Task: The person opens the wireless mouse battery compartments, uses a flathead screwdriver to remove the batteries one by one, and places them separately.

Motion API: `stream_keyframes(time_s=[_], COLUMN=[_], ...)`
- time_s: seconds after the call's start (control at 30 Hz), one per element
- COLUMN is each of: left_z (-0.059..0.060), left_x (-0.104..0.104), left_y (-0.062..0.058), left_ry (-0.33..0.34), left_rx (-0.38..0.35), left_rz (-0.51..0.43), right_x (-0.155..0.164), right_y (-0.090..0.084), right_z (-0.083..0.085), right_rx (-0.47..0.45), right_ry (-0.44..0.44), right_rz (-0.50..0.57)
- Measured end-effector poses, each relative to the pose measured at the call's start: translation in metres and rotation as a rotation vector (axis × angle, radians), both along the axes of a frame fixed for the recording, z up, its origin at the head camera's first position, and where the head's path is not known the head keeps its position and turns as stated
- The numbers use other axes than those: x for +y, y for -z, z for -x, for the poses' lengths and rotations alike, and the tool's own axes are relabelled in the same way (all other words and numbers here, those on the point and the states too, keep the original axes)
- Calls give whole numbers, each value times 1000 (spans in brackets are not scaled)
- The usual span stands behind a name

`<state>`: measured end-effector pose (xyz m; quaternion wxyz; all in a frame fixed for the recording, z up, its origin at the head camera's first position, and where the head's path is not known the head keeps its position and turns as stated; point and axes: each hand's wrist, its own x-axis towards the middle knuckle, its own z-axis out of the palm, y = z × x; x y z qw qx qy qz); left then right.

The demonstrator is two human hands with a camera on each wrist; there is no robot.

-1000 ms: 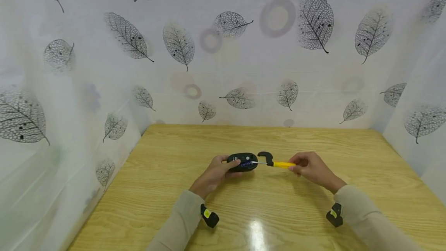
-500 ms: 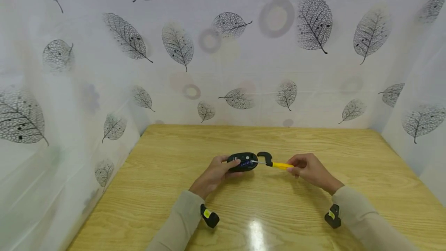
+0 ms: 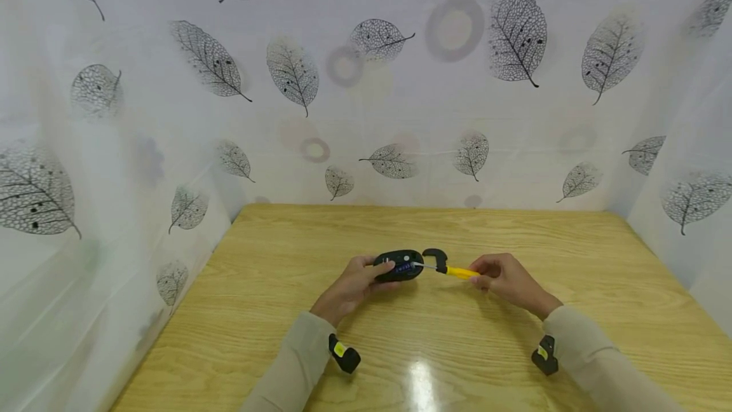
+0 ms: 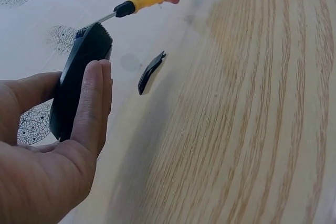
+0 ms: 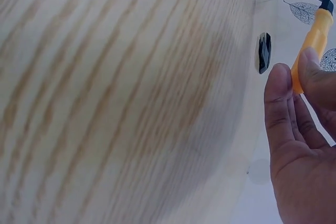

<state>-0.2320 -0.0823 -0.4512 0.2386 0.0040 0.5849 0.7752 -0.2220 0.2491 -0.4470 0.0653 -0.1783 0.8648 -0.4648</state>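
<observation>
Hands clamp mouse (image 3: 398,265) and screwdriver (image 3: 457,271); wrist views reveal loose cover (image 4: 150,71).

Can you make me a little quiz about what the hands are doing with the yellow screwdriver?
1. True or false: the left hand grips the black device.
2. What does the right hand hold? A) a spoon B) the yellow screwdriver C) a cup
3. Fill in: a small black cover piece lies on the wooden ____, apart from both hands.

Key: 1 true. 2 B, with its metal tip at the device's end. 3 table.
</observation>
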Motion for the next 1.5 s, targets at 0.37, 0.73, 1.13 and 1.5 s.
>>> stream_keyframes(time_s=[0.37,0.73,1.13,1.5], left_z=[2,2,1,-2], left_x=[0,-1,-1,-3], left_y=[0,0,1,0], left_ry=[-23,-14,-46,-37], left_rx=[-16,0,-12,-9], left_rz=[-3,1,20,11], right_x=[-4,-4,6,17], right_y=[-6,-16,-17,-21], right_z=[3,-2,0,-2], right_rx=[104,105,69,87], right_ry=[-7,-72,-2,95], right_rz=[-166,-156,-180,-274])
